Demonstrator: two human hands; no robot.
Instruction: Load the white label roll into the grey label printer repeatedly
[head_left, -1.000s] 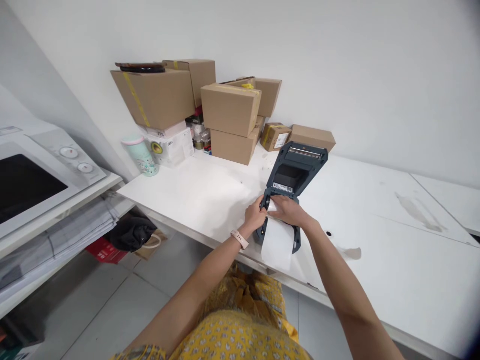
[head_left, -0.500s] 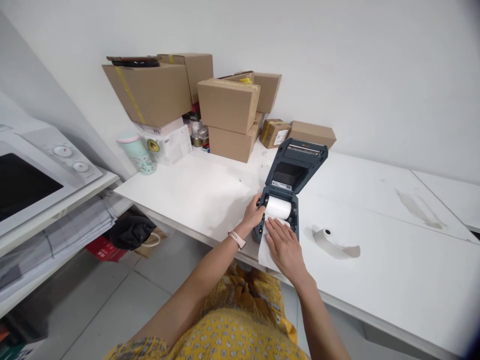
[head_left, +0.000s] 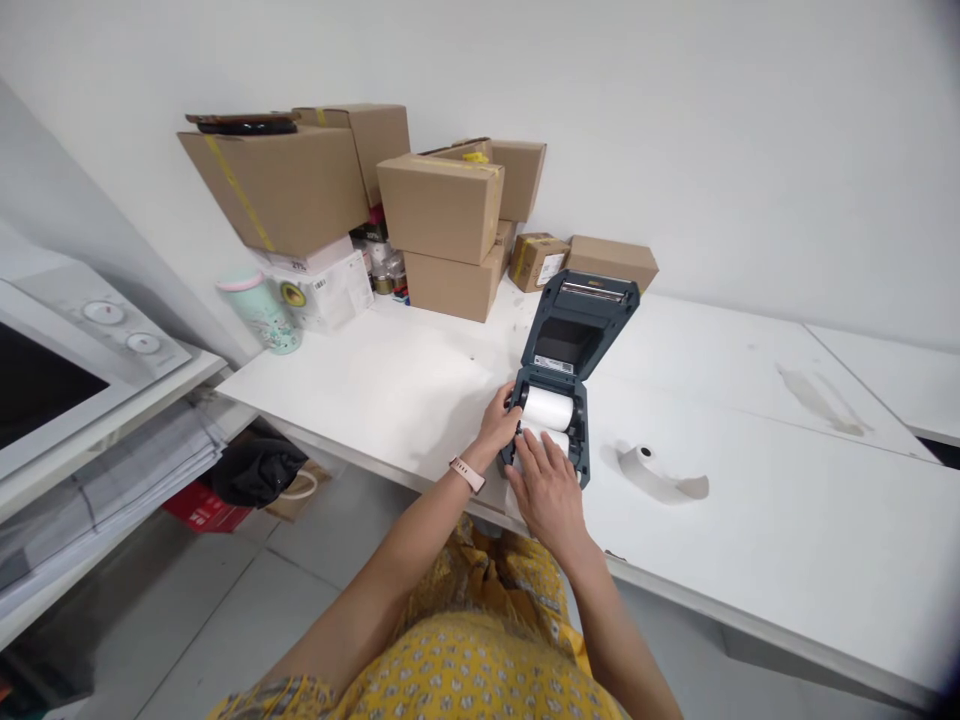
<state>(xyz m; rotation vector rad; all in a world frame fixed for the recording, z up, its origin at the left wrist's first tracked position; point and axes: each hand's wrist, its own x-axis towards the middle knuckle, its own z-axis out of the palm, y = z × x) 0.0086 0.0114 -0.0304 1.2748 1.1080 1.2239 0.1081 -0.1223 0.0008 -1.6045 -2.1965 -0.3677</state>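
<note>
A dark grey label printer (head_left: 583,432) sits at the table's front edge with its lid (head_left: 581,325) raised. Inside lies a white paper roll (head_left: 547,408), its loose end drawn forward over the front of the printer. My left hand (head_left: 498,424) grips the printer's left side, thumb at the inner rim. Flat on the paper's loose end rests my right hand (head_left: 549,488), fingers stretched out; much of that paper is hidden beneath it. To the right of the printer, a small roll core with a curling strip of paper (head_left: 660,480) lies on the table.
Several cardboard boxes (head_left: 442,215) are stacked against the wall behind the white table (head_left: 765,500). A mint tumbler (head_left: 261,312) stands at the table's left end. Further left, a microwave (head_left: 97,340) rests on a shelf. A black bag (head_left: 259,470) is on the floor below.
My right hand has shifted slightly on the paper, and less of the strip shows in front of the printer. My left hand keeps its grip. The whole view has moved a little.
</note>
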